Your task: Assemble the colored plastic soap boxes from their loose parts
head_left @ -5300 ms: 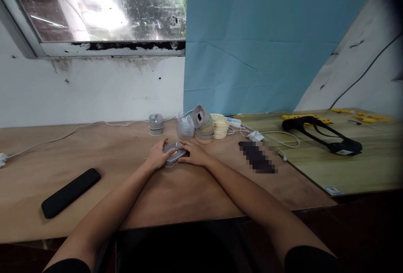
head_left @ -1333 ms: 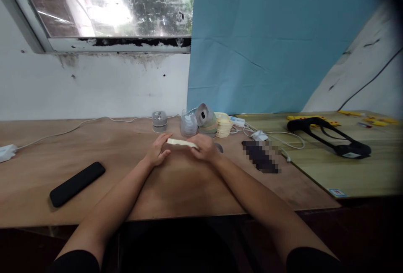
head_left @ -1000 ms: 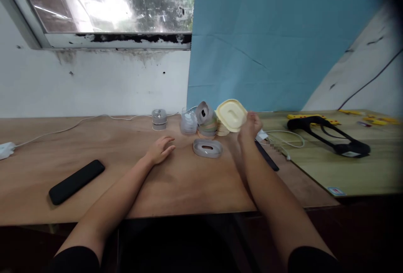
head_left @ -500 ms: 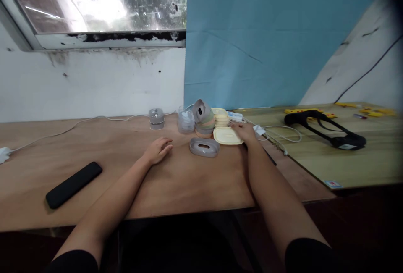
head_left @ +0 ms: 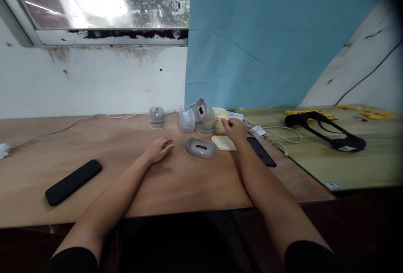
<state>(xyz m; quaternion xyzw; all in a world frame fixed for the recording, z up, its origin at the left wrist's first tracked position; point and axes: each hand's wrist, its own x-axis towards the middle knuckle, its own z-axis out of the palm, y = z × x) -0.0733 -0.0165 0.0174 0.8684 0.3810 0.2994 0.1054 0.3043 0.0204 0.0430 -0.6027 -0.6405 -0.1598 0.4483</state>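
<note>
My left hand (head_left: pixel 158 150) lies on the brown tabletop with its fingers stretched out, holding nothing. To its right sits a grey oval plastic ring-shaped part (head_left: pixel 201 148) with a slot in the middle. A flat cream lid (head_left: pixel 223 143) lies beside that part, partly hidden by my right wrist. My right hand (head_left: pixel 236 130) hovers over the lid's far right side, fingers bent and apart, fingertips at the edge of a stack of cream lids (head_left: pixel 219 115). Whether they touch the stack I cannot tell. Left of the stack are nested grey and green cups (head_left: pixel 204 115) and clear cups (head_left: pixel 187 119).
A lidded grey container (head_left: pixel 157 117) stands near the wall. A black oblong case (head_left: pixel 74 182) lies front left. On the right are a dark phone-like slab (head_left: pixel 262 152), a white charger (head_left: pixel 257 131) with cable, and a black strap frame (head_left: pixel 327 130) on the greenish board (head_left: pixel 315 164).
My right hand has left the cream lid's right edge and moved left, up to the stack. The lid and the grey oval part have shifted slightly. The left hand stays put.
</note>
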